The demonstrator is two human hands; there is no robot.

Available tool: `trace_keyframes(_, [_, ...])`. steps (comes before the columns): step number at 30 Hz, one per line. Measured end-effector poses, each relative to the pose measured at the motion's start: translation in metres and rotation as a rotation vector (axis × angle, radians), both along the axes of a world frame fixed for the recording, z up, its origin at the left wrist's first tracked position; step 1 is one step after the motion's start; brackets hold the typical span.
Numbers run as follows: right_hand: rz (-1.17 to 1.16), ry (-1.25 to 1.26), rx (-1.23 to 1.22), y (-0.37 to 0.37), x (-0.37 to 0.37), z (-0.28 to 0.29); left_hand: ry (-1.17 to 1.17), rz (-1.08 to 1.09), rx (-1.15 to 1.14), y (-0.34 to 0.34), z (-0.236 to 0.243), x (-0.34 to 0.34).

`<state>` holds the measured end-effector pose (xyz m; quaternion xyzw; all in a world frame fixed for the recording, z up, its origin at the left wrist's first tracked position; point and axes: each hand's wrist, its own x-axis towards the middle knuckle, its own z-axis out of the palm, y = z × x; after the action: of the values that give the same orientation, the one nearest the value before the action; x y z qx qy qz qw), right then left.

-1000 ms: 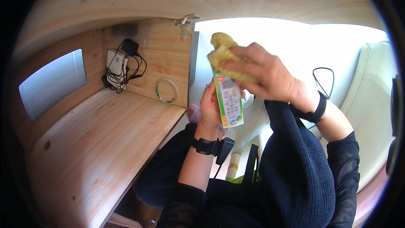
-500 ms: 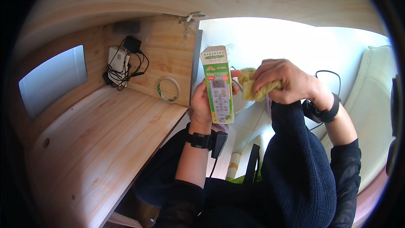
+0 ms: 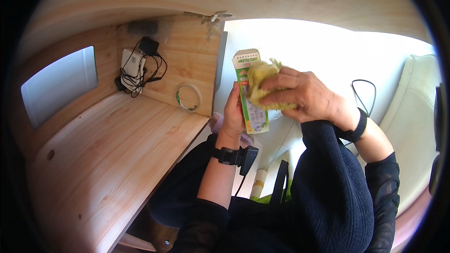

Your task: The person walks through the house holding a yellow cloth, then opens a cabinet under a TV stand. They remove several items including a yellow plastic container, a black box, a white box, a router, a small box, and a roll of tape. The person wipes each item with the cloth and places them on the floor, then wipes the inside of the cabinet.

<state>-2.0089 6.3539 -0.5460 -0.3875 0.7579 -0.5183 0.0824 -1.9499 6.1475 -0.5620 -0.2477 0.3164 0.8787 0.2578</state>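
Box (image 3: 255,116), flap end (image 3: 247,56) forward, long axis slightly leftward, left fingers (image 3: 235,94) round it, right fingers (image 3: 279,97) round cloth (image 3: 257,80)

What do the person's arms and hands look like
The left hand and right hand are gloveless. Sleeves are black and partly sheer. The left wrist has a black strap with a boxy black device and thin cable; the right, a black band.

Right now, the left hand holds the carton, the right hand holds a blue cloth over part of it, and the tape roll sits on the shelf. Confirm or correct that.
The cloth is yellow, not blue; the head view shows it. The rest is right: the left hand holds the carton, the right hand the cloth, and the tape roll sits on the shelf.
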Motion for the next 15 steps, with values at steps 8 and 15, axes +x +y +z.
trace_keyframes(8, [0.119,-0.228,0.079,0.023,0.003,-0.005,0.135,-0.111,-0.194,-0.002,-0.001,-0.004])
trace_keyframes(15, [-0.071,-0.261,-0.048,0.035,-0.009,-0.010,0.114,-0.078,-0.125,-0.007,-0.009,0.001])
